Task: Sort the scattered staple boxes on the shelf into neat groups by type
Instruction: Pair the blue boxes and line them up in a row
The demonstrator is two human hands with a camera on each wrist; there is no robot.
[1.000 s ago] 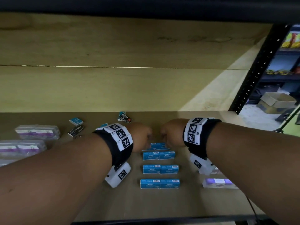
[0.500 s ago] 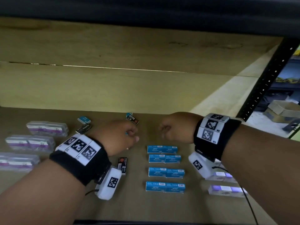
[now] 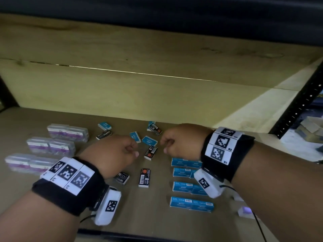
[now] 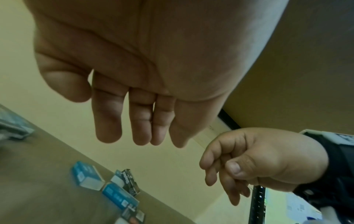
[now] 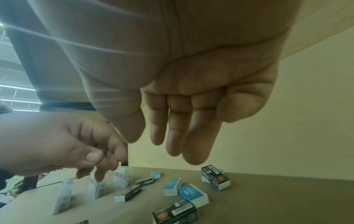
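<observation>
Staple boxes lie across the brown shelf (image 3: pixel 52 229) in three kinds: long blue boxes (image 3: pixel 191 204) in four tidy rows at about 4 o'clock from the middle, clear purple-labelled cases (image 3: pixel 50 147) in three rows at 9 o'clock, and a loose scatter of small blue boxes (image 3: pixel 149 140) and black boxes (image 3: pixel 143 177) in the centre and towards 12 o'clock. A second ago both hands were down together on the far blue row, at its 12 o'clock end; now they have lifted and drawn apart, and that row sits squared behind the others. The left hand (image 3: pixel 111 154) has swung towards 9 o'clock and hangs above the scatter, its fingers (image 4: pixel 108 121) loosely curled and holding nothing, as the left wrist view shows. The right hand (image 3: pixel 181 140) hovers just 3 o'clock of the scatter, fingers (image 5: pixel 195 136) likewise slack and empty. With the left hand out of the way, two black boxes that it covered now show at about 6 o'clock of it, one (image 3: pixel 122 178) skewed beside the wrist. I judge the long blue group finished and the clear cases already grouped, so what is left is the mixed middle: small blue and black boxes lie at all angles, some touching, and need pulling apart into two sets. Both hands seem poised to start on that, though which box comes first cannot be told.
</observation>
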